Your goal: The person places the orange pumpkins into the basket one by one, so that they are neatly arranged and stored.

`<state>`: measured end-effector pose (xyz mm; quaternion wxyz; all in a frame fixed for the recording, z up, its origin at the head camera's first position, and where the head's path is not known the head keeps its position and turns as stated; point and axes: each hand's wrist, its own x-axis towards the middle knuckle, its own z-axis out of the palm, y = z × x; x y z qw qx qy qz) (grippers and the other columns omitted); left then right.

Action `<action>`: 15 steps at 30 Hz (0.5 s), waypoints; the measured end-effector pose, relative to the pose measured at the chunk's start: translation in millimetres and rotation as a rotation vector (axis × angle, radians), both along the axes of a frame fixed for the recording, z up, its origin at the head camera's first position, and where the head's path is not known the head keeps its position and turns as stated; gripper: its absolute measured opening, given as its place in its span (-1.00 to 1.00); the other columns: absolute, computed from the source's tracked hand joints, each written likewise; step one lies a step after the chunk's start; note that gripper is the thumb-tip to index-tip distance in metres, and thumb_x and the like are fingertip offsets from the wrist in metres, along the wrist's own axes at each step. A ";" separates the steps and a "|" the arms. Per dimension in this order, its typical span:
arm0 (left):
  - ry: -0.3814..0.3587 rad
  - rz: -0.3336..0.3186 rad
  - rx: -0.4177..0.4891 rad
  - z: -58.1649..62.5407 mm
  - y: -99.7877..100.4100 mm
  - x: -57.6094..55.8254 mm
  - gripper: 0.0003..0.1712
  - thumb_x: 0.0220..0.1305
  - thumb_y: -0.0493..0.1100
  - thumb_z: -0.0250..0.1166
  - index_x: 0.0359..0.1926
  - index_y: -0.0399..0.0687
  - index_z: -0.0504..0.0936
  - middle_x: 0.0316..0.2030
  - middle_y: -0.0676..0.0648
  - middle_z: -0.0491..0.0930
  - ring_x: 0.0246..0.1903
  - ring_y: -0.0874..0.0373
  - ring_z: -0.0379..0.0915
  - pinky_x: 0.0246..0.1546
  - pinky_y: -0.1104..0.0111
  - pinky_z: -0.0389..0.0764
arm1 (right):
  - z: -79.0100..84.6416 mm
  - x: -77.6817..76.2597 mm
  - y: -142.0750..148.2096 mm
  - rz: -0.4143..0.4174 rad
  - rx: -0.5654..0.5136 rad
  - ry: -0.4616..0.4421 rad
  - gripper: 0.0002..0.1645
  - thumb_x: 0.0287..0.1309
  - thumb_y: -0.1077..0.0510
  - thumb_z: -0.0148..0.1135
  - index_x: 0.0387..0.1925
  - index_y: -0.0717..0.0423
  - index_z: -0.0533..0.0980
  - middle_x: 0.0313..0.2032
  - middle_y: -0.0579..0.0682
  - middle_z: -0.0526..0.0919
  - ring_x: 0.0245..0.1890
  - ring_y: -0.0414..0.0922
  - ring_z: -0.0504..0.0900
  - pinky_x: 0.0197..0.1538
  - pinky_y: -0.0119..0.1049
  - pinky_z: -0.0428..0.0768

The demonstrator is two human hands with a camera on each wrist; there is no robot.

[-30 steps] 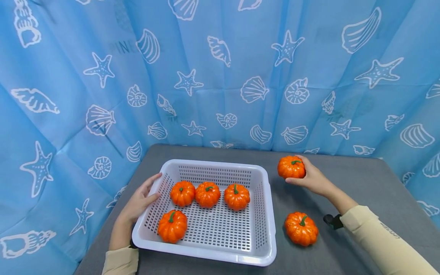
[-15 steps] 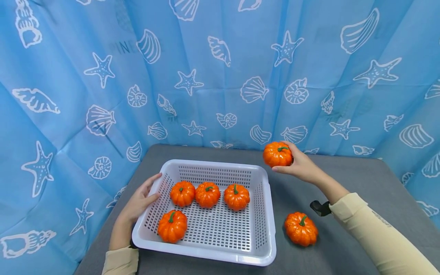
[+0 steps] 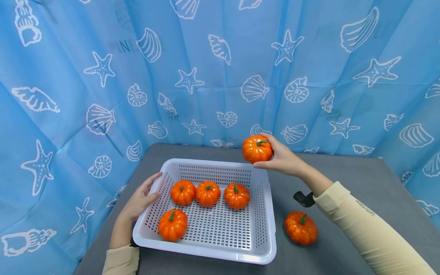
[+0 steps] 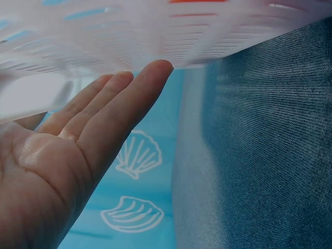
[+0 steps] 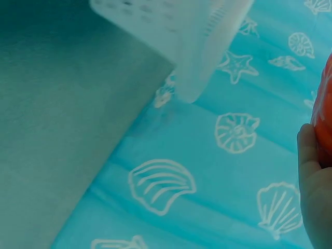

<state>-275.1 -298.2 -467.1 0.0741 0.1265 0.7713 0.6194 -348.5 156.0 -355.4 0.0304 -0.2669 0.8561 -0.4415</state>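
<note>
Up near the far right corner of the white plastic basket [image 3: 269,214], my right hand [image 3: 283,158] grips a glossy orange pumpkin [image 3: 257,149] with a green stem. The pumpkin is raised and overlaps the back rim in the head view; in the right wrist view only part of the pumpkin [image 5: 324,111] shows, beside my thumb. My left hand [image 3: 139,202] holds the basket's left rim, its fingers [image 4: 122,111] extended along the outside of the wall in the left wrist view. Inside the basket sit several similar pumpkins [image 3: 207,194], most in a row toward the back.
Another orange pumpkin [image 3: 301,228] lies on the dark grey table [image 3: 347,183] to the right of the basket, beneath my right forearm. A blue curtain [image 3: 220,84] with white shells and starfish hangs behind the table's far edge.
My right hand has lifted the pumpkin off to the right of the basket and carried it left and up to the basket's back rim. The left hand and basket have stayed put.
</note>
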 end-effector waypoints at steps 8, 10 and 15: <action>-0.010 0.018 -0.008 1.5 0.8 0.5 -0.22 0.36 -0.23 0.10 0.47 0.08 -0.07 0.33 -0.40 0.12 -0.02 -0.38 0.48 -0.28 0.01 0.67 | 10.8 -2.0 -29.1 0.077 -0.027 -0.005 0.08 -0.05 0.06 0.46 0.39 -0.01 0.01 0.20 0.08 0.36 0.09 0.02 0.46 0.13 0.01 0.54; -0.012 0.019 -0.005 1.8 0.7 0.6 -0.23 0.36 -0.23 0.10 0.47 0.08 -0.06 0.32 -0.41 0.14 -0.03 -0.38 0.49 -0.29 0.01 0.67 | 11.8 -1.5 -37.7 0.102 -0.042 -0.008 0.07 -0.06 0.07 0.46 0.38 -0.01 0.02 0.19 0.07 0.36 0.09 0.01 0.46 0.14 -0.01 0.54; -0.022 0.019 -0.003 2.5 1.2 0.8 -0.23 0.36 -0.24 0.11 0.47 0.08 -0.05 0.31 -0.41 0.15 -0.03 -0.36 0.50 -0.30 0.01 0.67 | 10.8 0.0 -58.6 0.155 -0.062 -0.028 0.09 -0.06 0.07 0.46 0.40 0.00 0.01 0.21 0.06 0.34 0.10 0.00 0.45 0.15 -0.03 0.54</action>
